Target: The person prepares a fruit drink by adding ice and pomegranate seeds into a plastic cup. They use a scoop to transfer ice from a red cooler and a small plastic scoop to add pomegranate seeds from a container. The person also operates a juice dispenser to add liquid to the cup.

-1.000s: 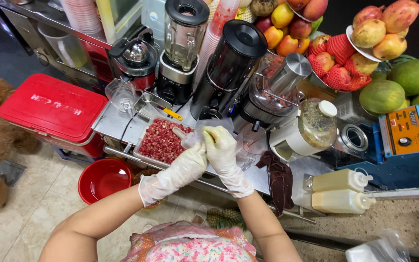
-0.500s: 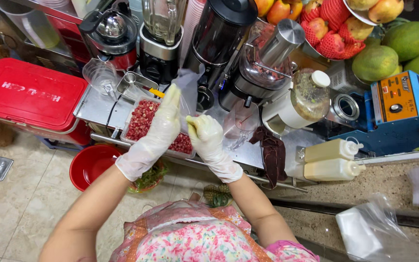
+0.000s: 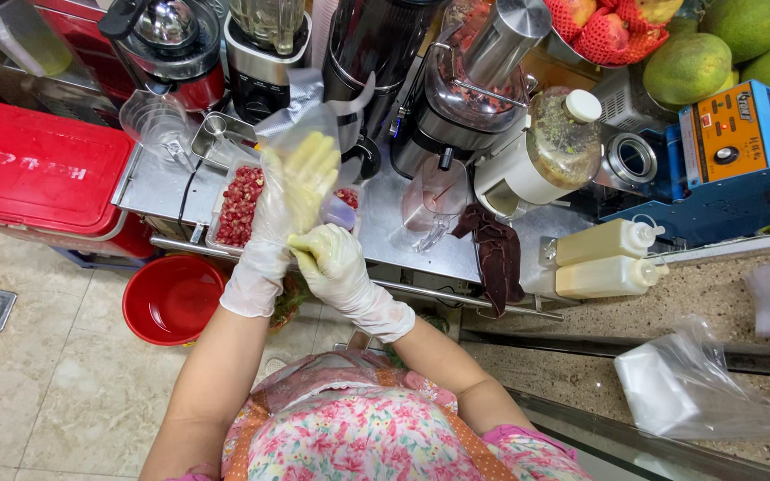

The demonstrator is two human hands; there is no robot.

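The left hand (image 3: pixel 300 183), gloved, has its grip inside a clear plastic bag (image 3: pixel 300 120), fingers spread flat and released, holding the bag up over the tray of red seeds (image 3: pixel 241 205). The right hand (image 3: pixel 331 260), also gloved, is clenched just near of it, touching the left wrist. Blenders (image 3: pixel 265 40) stand far on the steel desk (image 3: pixel 149 183); a red bucket (image 3: pixel 171 298) sits on the floor to the left.

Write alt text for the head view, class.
A person's gloved left hand sits inside a clear plastic bag while the gloved right hand grips its wrist, above a tray of red seeds among blenders on a steel counter.
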